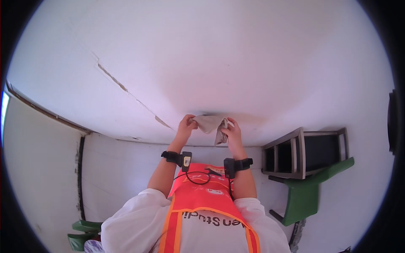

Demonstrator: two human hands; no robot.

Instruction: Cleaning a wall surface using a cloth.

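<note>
A greyish-beige cloth (208,123) hangs between my two hands in front of a white wall. My left hand (187,125) pinches its left end between thumb and fingers. At the other side my right hand (233,130) grips the cloth, where a folded end with darker stains droops below the fingers. The middle of the cloth sags a little between the hands. Whether it touches the wall behind cannot be told.
A crack with flaked plaster (112,77) runs down the wall (202,63). To the right stand a dark-panelled frame piece of furniture (299,155) and a green chair (303,196). More green chairs (84,234) are at lower left. I wear a red apron (202,196) and wrist-strapped devices (186,161) with cables.
</note>
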